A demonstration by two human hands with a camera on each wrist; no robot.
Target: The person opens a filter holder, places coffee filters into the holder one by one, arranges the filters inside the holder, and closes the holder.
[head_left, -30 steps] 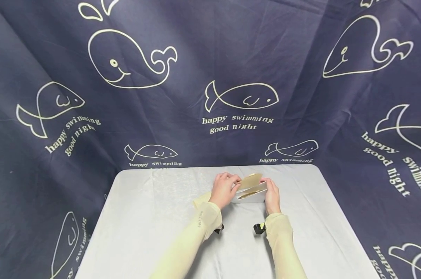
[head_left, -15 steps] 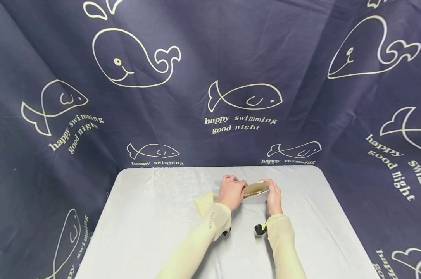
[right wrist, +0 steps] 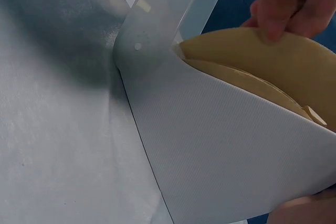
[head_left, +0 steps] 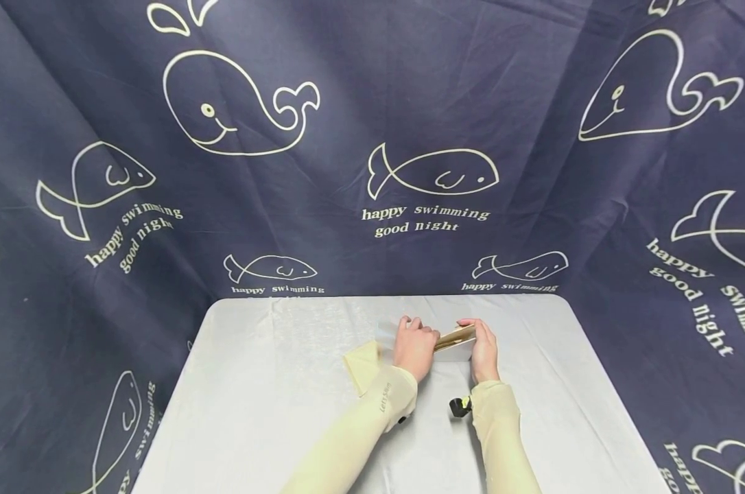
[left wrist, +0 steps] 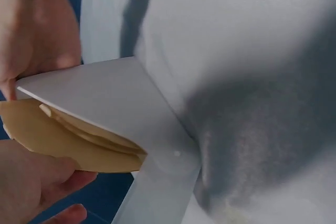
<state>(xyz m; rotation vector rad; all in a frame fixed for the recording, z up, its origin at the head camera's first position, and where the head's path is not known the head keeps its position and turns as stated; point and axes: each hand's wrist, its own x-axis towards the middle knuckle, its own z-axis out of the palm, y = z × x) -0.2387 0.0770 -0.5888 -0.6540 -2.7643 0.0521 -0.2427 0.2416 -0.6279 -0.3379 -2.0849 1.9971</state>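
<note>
A white, slant-sided holder (right wrist: 226, 145) stands on the table with its mouth open. Inside it are several brown fan-shaped papers, which look like coffee filters. My left hand (head_left: 414, 348) pinches the upper edge of one brown coffee filter (right wrist: 268, 51), its lower part down in the holder's mouth. My right hand (head_left: 485, 351) grips the holder's right end; its fingers are partly hidden. A translucent lid (left wrist: 163, 187), joined to the holder by a round pin, is swung out to the left. The left hand covers part of the holder in the head view.
A loose cream-tan paper (head_left: 361, 367) lies on the table left of the holder, partly behind the left wrist. The pale cloth-covered table (head_left: 274, 412) ends at a dark blue printed curtain (head_left: 348, 89). A black wrist camera (head_left: 459, 407) sits at the right cuff.
My left hand has shifted to the right. The brown filter, which stood up above the holder, is now lower in its mouth. My right hand stays at the holder's end.
</note>
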